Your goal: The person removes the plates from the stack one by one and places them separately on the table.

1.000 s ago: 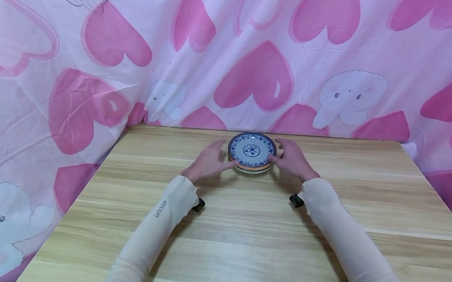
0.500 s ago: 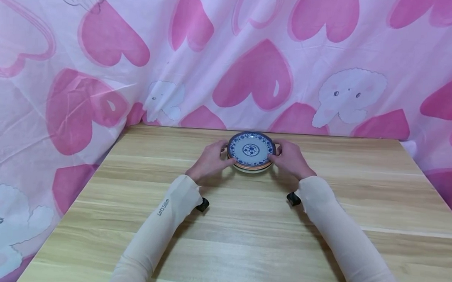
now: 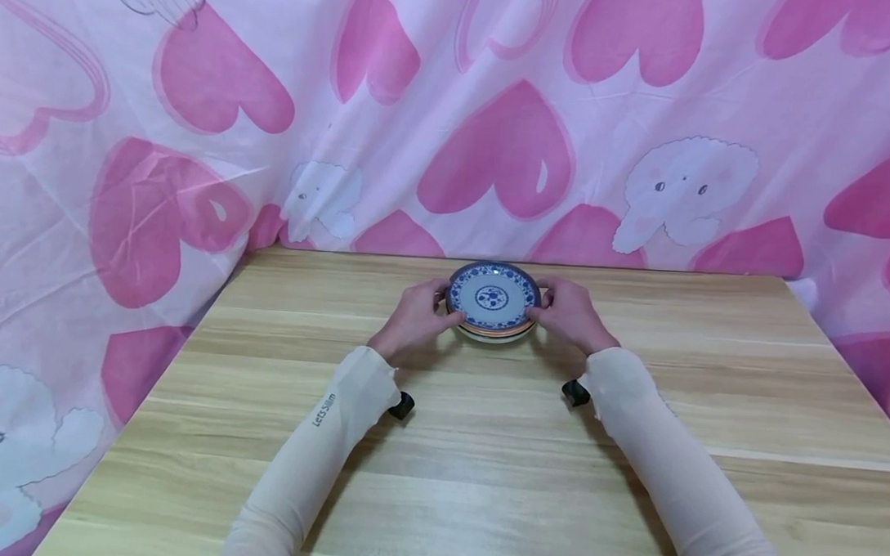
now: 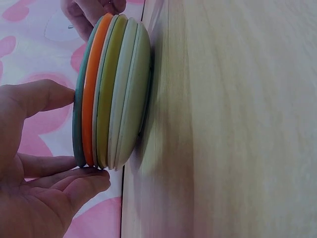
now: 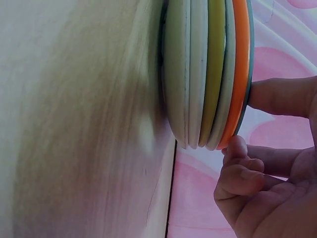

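A stack of several round plates stands near the table's far edge. On top is a blue-and-white patterned plate [image 3: 492,298], whose dark rim faces the orange plate [image 4: 94,89] just under it. Lower down come an olive-yellow plate [image 5: 216,69] and pale ones, with a cream plate [image 4: 134,94] at the bottom. My left hand [image 3: 414,314] pinches the top plate's left edge, thumb on the near rim, fingertips at the stack's side. Opposite it, my right hand [image 3: 570,313] pinches the right edge, its thumb on the rim and other fingers curled beside the stack.
The wood-grain table [image 3: 453,475] spreads out in front of the stack. A pink curtain [image 3: 494,149] with hearts and white animals hangs right behind the table's far edge and along the left side. Black wrist cameras [image 3: 401,406] sit at both cuffs.
Both hands have closed in on the stack from its two sides, and their fingers now meet the top plate's rim. The plates have stayed about where they were.
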Motion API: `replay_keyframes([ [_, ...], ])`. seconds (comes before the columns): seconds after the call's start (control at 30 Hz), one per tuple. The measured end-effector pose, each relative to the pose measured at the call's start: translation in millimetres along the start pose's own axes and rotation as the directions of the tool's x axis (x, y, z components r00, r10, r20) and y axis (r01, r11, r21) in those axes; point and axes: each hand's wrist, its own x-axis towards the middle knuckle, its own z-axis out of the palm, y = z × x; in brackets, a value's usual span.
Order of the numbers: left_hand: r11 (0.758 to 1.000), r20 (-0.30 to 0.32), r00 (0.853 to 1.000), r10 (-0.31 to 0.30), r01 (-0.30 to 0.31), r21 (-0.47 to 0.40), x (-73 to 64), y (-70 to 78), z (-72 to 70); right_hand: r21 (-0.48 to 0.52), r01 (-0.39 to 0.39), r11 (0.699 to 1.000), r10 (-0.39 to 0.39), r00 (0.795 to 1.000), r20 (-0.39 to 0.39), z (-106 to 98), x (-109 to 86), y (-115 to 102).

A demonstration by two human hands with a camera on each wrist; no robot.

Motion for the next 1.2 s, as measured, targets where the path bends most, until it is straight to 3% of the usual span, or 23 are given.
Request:
replay_keyframes([
  [0.6, 1.0, -0.032, 0.999, -0.023, 0.024, 0.02, 3.9, -0.8, 0.8, -0.01, 0.007, 1.0, -0.007, 1.0, 0.019, 1.1, 1.5, -6.8],
  [0.93, 0.994, -0.039, 0.997, -0.061, 0.057, -0.088, 3.7, -3.6, -2.1, -0.008, -0.002, 1.0, 0.002, 1.0, 0.027, 3.5, 1.4, -6.8],
  [1.2, 0.987, -0.018, 0.995, -0.093, 0.09, -0.131, 4.4, -4.0, -4.6, -0.007, -0.059, 0.998, 0.059, 0.997, 0.049, 0.2, -3.8, -1.1],
])
